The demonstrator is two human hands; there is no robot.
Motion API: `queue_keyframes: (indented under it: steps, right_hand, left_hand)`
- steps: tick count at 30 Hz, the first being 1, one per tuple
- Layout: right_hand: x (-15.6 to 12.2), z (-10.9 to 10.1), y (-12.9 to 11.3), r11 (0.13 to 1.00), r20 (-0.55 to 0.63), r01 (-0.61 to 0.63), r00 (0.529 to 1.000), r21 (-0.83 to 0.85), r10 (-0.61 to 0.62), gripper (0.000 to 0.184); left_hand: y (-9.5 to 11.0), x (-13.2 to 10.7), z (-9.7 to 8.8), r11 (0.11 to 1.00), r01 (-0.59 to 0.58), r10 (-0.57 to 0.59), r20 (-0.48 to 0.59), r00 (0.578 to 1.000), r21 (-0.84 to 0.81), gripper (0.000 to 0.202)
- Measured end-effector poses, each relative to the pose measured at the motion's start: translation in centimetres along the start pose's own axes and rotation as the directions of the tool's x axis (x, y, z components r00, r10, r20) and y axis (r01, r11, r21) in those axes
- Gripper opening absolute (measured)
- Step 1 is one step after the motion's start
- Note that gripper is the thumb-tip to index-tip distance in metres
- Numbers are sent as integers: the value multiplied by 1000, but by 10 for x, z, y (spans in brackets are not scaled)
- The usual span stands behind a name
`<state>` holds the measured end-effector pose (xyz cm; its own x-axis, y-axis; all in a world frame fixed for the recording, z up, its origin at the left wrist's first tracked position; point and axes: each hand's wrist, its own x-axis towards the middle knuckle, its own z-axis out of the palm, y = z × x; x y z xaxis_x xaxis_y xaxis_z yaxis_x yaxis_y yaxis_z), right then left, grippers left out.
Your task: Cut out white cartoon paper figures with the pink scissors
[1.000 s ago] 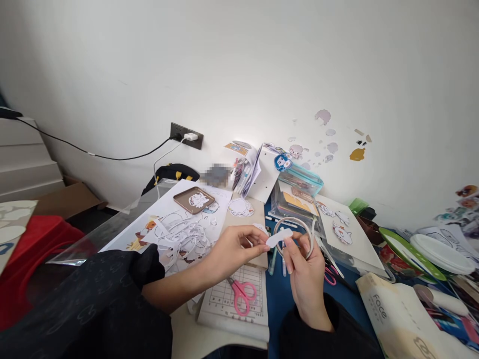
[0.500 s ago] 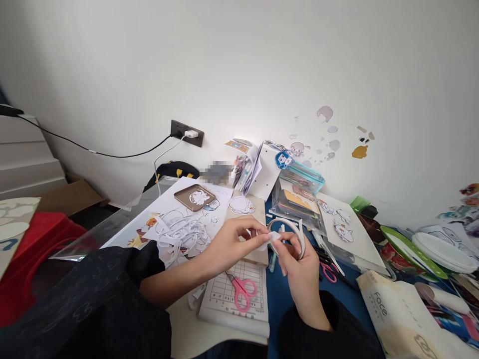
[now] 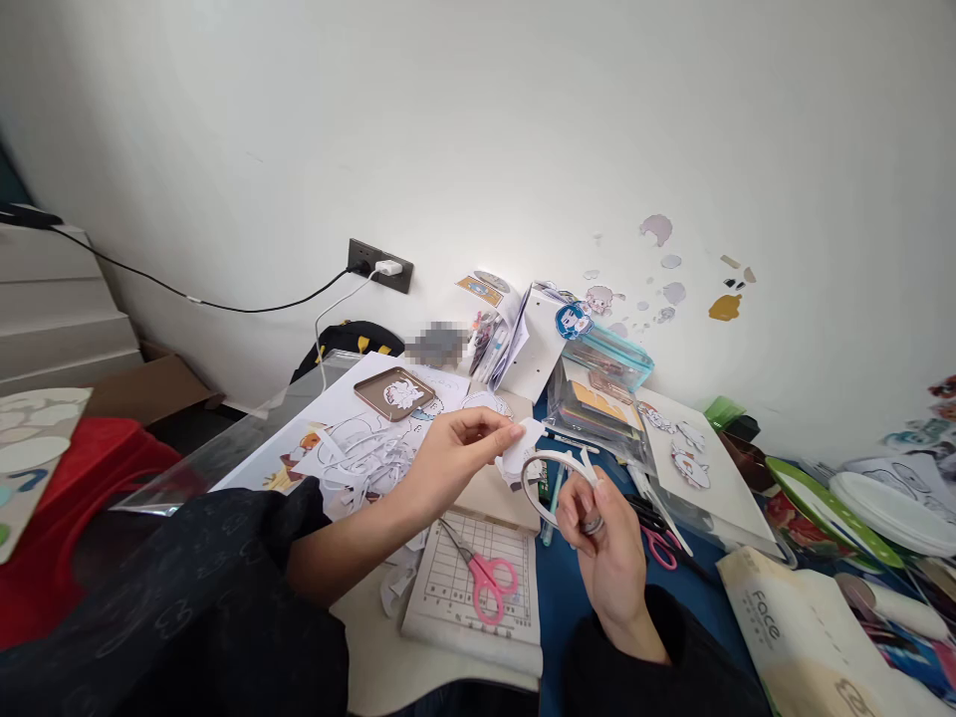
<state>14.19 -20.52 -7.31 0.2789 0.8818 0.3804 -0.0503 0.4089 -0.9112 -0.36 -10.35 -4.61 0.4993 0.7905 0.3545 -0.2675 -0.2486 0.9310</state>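
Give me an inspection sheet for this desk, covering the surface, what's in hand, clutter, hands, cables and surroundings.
Surface: blue desk top, mostly covered with paper and craft supplies.
Things in hand: small white paper piece pinched by the left hand; white headband in the right hand's grip.
Clutter: pink scissors on a gridded pad; pile of paper scraps; brown tray; clear pouches; tissue pack; green-rimmed plates.
Hands: left hand closed on the paper piece; right hand closed around the headband.
Cables: black cable and white charger at the wall socket.
Surroundings: white wall with stickers; red cloth on the left.
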Motion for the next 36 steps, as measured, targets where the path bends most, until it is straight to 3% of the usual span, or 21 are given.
queue_keyframes:
  steps: [5, 12, 17, 28, 36]
  right_hand:
    - [-1, -4, 5, 1000, -22, 15, 1000, -24, -15, 23]
    - [-2, -12, 8, 991, 4, 101, 995, -92, -101, 20]
    - [1, -13, 5, 986, 48, 114, 993, -125, -109, 14]
    - [3, -5, -2, 994, 31, 3, 1000, -106, 0, 9]
    - [3, -10, 5, 984, -19, -41, 999, -171, 38, 11]
  left_hand:
    - [2, -3, 1, 999, -53, 52, -72, 996, -12, 16]
    - [10, -5, -1, 988, -157, 156, -195, 968, 10, 15]
    - [11, -4, -3, 989, -151, 149, -217, 965, 8, 15]
    - [3, -6, 7, 999, 10, -10, -2, 1000, -39, 13]
    - [-4, -10, 10, 1000, 20, -21, 101, 995, 12, 9]
